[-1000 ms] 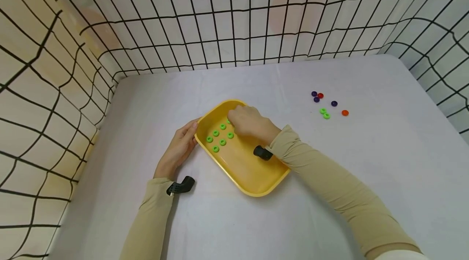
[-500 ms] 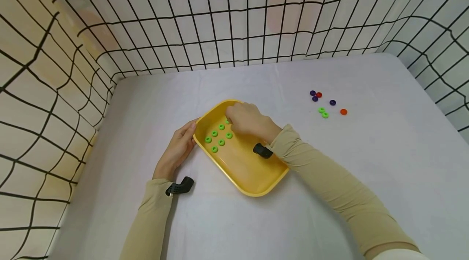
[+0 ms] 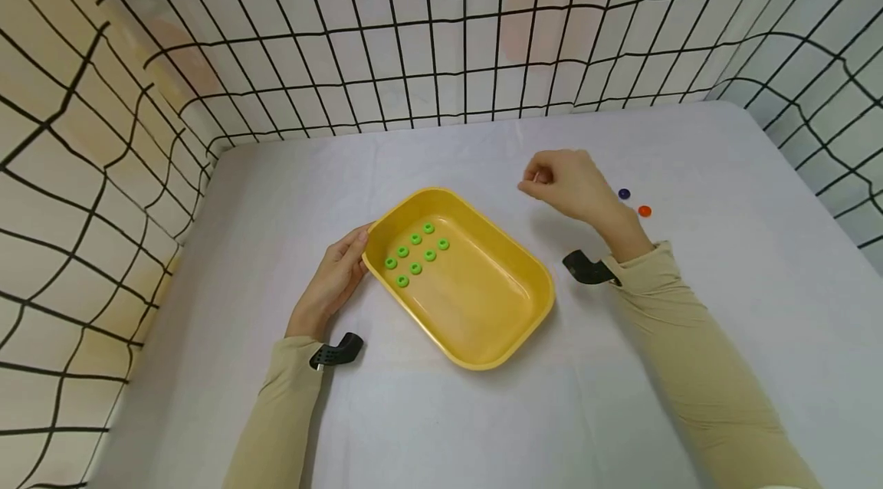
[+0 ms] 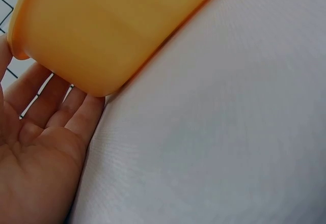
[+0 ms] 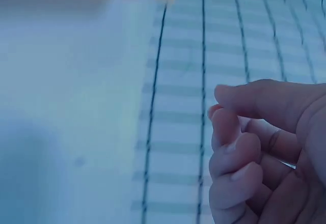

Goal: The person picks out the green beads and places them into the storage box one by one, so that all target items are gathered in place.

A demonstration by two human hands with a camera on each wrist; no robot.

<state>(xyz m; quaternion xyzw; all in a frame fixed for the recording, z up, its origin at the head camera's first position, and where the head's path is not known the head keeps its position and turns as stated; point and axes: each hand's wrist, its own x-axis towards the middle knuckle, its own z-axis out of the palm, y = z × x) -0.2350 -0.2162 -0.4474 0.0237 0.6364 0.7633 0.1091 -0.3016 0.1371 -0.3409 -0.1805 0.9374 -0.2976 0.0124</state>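
My left hand holds the far left end of a yellow tray. In the left wrist view its fingers lie against the tray's outer wall and the thumb is at the rim. Several small green rings lie in two rows inside the tray, toward the left hand. My right hand is above the table, right of the tray, with curled fingers. Its thumb and index tips are close together in the right wrist view, and no thing shows between them. Beside it lie a dark purple disc and an orange disc.
A white cloth covers the table. Black wire mesh stands along the back and both sides. Black wrist cameras sit on both sleeves. The right hand and wrist cover the spot where more small pieces lay earlier.
My right hand has left the tray and moved right, near the loose pieces. A green ring formerly under it now shows at the row's end. The left hand keeps its hold.
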